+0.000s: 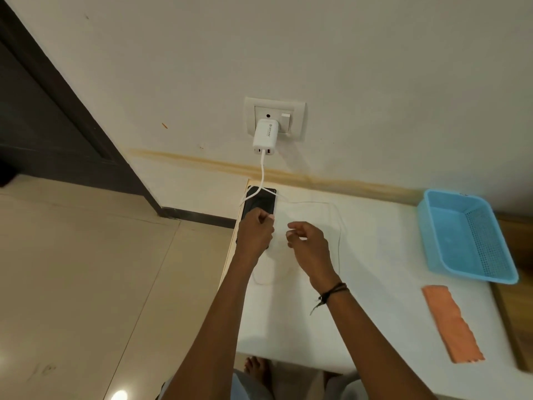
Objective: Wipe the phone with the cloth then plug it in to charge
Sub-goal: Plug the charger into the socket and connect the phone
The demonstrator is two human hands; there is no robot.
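A black phone (pixel 261 201) lies flat at the far left corner of the white table (pixel 375 298), under the wall socket. My left hand (pixel 253 230) rests on the phone's near end, fingers curled against it. My right hand (pixel 307 241) hovers just to its right with thumb and fingers slightly apart, nothing clearly in it. A white charger (pixel 265 137) sits in the wall socket (pixel 275 118), and its white cable (pixel 336 223) hangs down over the phone and loops across the table. The orange cloth (pixel 451 324) lies flat at the table's right front.
A light blue plastic basket (pixel 467 235) stands at the table's right rear, against the wall. Left of the table is beige tiled floor (pixel 86 284) and a dark door (pixel 43 111). My bare foot (pixel 255 368) shows under the table's front edge.
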